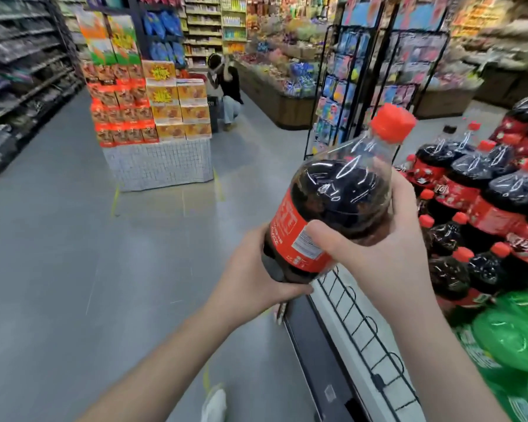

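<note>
A large cola bottle (336, 196) with a red cap and red label is held up in front of me, tilted with the cap pointing up and to the right. My left hand (250, 278) grips its lower end from the left, fingers curled under the base. My right hand (387, 239) wraps around the upper body from the right, thumb across the label's edge. Dark liquid fills most of the bottle.
A display of several cola bottles (476, 190) and green bottles (512, 333) stands at right behind a black wire rail (360, 327). A stack of orange and yellow boxes (153, 108) stands mid-aisle. A person (226, 86) crouches behind it. Shelves (22, 62) line the left.
</note>
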The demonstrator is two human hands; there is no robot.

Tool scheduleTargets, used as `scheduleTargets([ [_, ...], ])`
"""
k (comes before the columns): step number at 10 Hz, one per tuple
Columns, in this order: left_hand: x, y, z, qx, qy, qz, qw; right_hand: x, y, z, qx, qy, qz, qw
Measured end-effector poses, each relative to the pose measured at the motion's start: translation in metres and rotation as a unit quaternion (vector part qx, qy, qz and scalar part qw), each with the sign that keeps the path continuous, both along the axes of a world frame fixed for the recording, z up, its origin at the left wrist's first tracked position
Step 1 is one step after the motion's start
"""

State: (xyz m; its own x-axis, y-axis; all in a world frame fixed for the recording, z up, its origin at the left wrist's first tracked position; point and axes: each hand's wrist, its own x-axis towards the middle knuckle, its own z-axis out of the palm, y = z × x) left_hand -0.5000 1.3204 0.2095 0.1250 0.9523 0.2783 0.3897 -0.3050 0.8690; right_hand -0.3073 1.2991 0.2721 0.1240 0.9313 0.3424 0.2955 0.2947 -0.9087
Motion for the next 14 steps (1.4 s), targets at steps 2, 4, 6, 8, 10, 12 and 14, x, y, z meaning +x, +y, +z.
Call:
scheduleTargets([
  [2,-0.024,0.108,-0.010,-0.004,0.010,-0.048,0.999,-0.046,0.074,0.015,0.055,0.051,-0.023,0.997],
  [4,-0.031,0.207,-0.007,-0.007,0.009,-0.135,0.991,-0.062,0.149,0.015,0.054,0.022,-0.119,0.991],
  [6,-0.014,0.288,-0.008,-0.037,0.006,-0.190,0.981,-0.054,0.215,0.016,0.049,0.024,-0.161,0.985],
  [8,0.020,0.354,-0.016,-0.054,0.040,-0.208,0.976,-0.020,0.280,0.002,0.040,0.016,-0.176,0.983],
  [10,0.063,0.412,-0.040,-0.062,0.055,-0.215,0.973,0.022,0.331,-0.022,0.002,0.034,-0.191,0.981],
  [12,0.100,0.454,-0.063,-0.105,0.049,-0.233,0.966,0.053,0.369,-0.043,-0.033,0.028,-0.202,0.978],
  [14,0.115,0.480,-0.093,-0.158,0.046,-0.269,0.949,0.063,0.394,-0.075,-0.074,0.036,-0.218,0.973],
])
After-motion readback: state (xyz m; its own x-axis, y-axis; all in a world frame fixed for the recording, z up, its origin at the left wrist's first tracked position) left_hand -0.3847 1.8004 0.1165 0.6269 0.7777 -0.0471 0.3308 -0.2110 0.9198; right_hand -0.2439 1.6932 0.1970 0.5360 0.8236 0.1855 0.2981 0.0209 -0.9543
